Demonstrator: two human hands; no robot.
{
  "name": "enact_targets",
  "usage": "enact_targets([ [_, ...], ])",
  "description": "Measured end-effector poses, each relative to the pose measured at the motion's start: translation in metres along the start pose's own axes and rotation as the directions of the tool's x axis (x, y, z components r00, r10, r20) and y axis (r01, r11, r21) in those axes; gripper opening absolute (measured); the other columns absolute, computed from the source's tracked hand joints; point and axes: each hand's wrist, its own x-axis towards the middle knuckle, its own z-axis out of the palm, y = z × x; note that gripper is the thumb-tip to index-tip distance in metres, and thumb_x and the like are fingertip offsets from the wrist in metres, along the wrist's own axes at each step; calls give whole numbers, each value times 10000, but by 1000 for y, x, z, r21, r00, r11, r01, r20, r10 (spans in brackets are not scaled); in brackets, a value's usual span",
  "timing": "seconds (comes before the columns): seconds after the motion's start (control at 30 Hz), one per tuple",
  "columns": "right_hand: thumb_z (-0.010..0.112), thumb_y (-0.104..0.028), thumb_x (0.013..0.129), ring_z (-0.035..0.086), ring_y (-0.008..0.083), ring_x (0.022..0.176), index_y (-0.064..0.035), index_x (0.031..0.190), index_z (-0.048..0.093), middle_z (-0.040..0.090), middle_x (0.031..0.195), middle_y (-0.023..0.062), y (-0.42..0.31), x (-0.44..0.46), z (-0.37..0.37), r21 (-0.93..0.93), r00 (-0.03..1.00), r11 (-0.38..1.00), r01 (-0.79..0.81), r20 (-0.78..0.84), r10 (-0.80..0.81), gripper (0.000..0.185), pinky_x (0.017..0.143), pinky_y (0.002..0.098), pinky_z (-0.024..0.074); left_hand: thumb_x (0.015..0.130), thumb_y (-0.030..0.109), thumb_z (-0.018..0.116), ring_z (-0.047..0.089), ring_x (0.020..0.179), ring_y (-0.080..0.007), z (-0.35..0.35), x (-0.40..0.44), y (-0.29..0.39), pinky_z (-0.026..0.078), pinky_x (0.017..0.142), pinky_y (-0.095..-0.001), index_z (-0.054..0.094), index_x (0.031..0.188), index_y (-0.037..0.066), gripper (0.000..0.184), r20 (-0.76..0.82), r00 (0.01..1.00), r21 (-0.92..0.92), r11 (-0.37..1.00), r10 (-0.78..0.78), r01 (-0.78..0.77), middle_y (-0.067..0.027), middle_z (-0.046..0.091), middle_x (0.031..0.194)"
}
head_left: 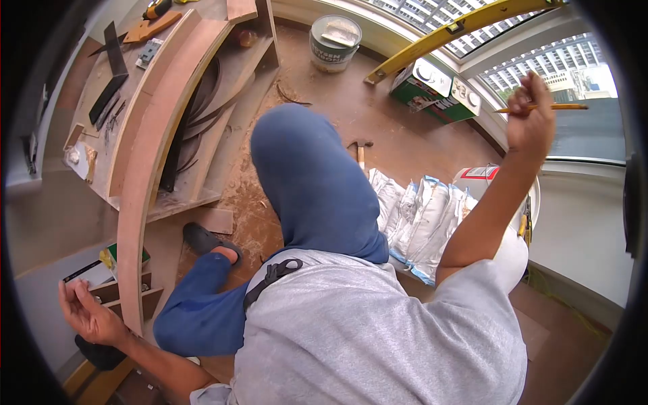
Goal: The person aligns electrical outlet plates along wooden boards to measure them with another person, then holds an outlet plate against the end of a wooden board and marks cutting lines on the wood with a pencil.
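Note:
At the upper right, my right hand is raised in front of the window, its fingers closed around a yellow pencil. My left hand is at the lower left, palm up, with its fingers apart and nothing in it. Just right of that hand is the lower end of a long, curved wooden strip, which runs up along the wooden workpiece. No contact between hand and strip can be made out. On the wooden surface at the upper left lie a black square and an orange-handled tool.
A bucket, a green box and a yellow level are near the window. A hammer lies on the floor beside white packages. Wood shavings are scattered by my knee. A white bucket is at the right.

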Motion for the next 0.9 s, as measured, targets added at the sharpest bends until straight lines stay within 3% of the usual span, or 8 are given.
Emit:
enact_targets([
  [0.17, 389, -406, 1080, 439, 171, 760, 40, 1129, 556, 519, 921, 113, 117, -27, -42, 481, 837, 690, -541, 234, 494, 479, 666, 298, 412, 994, -18, 575, 613, 933, -180, 13, 12, 34, 534, 869, -304, 508, 1338, -92, 358, 6, 1000, -1, 1000, 27, -27, -137, 646, 1044],
  [0.23, 320, -508, 1068, 499, 232, 768, 19, 1042, 620, 528, 850, 114, 147, -48, -20, 374, 788, 742, -557, -43, 614, 607, 751, 334, 483, 993, -16, 579, 611, 933, -180, 10, 13, 39, 531, 864, -304, 504, 1344, -90, 367, 35, 995, 11, 996, 90, -91, -135, 644, 1042],
  [0.33, 324, -578, 1045, 481, 204, 648, -42, 930, 644, 501, 707, 59, 188, -65, -39, 325, 712, 682, -655, -37, 702, 635, 636, 308, 463, 993, -16, 577, 605, 928, -172, 4, 8, 45, 529, 846, -297, 492, 1363, -79, 385, 25, 998, 69, 996, 59, -61, -132, 642, 1037],
  [0.4, 324, -638, 1019, 420, 149, 541, -95, 827, 626, 439, 600, 1, 203, -70, -41, 385, 634, 514, -767, 331, 699, 651, 523, 274, 390, 993, -18, 575, 601, 921, -167, -7, 5, 43, 530, 840, -297, 491, 1365, -75, 386, 18, 1000, 106, 994, 11, -13, -129, 638, 1035],
  [0.57, 430, -587, 1017, 389, 109, 534, -127, 838, 594, 413, 595, -26, 198, -68, -15, 351, 630, 563, -748, 110, 769, 520, 503, 257, 344, 990, -23, 569, 606, 894, -163, -7, -14, 46, 537, 830, -294, 520, 1330, -70, 347, 31, 999, -6, 1000, -15, 15, -108, 625, 1018],
  [0.7, 528, -388, 1044, 496, 114, 689, -93, 946, 589, 535, 763, 8, 133, -107, 68, 341, 826, 754, -562, 281, 488, 317, 566, 272, 398, 1029, 152, 558, 628, 768, -161, 48, -44, 138, 534, 728, -290, 630, 1082, -40, 211, 396, 824, -437, 706, -405, 557, -116, 652, 929],
  [0.8, 620, -345, 995, 571, 146, 722, -17, 913, 604, 608, 817, 83, 83, -177, 154, 60, 884, 994, 90, 455, -107, 339, 665, 282, 471, 1044, 339, 534, 635, 1008, -177, 101, -54, 183, 520, 907, -303, 580, 1294, -27, 446, 782, 595, -545, 260, -184, 797, -122, 642, 1131],
  [0.9, 818, -297, 785, 594, 246, 693, -31, 936, 681, 648, 842, 93, 64, -228, 201, 249, 419, 785, 568, 733, -536, 335, 622, 335, 464, 1048, 377, 510, 616, 1033, -169, 119, -60, 196, 509, 923, -304, 568, 1322, 9, 463, 804, 544, -580, -119, -238, 806, -96, 642, 1117],
])
